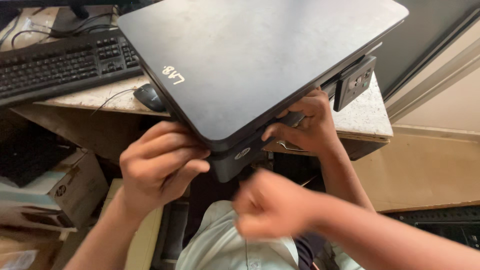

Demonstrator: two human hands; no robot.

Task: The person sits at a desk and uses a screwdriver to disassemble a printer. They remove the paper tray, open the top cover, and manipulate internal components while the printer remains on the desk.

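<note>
Leftmost, a cardboard box (75, 187) sits on the floor below the surface (112, 95), which carries a black keyboard (60, 62) and, nearer its edge, a black mouse (149, 97). Next, the person's left hand (160, 167) grips the near corner of a black flat-lidded printer (250, 60). Its fingers (172, 150) are curled and pressed together against the side wall under the lid, apparently to bear weight where the body overhangs the surface edge. The printer lies partly over the surface and partly in the air, tilted, with its near corner lowest and pointing at the person. Its long axis runs from that corner up to the right, and its front face, bearing a small round emblem, looks down and right. The right hand (272, 210) hangs below it, blurred and touching nothing; whether its fingers are curled shut cannot be told. Further right, another person's hand (305, 125) reaches under the front edge, fingers hooked beneath the lid, seemingly sharing the load. A small button panel (354, 82) juts from the printer's right end.
</note>
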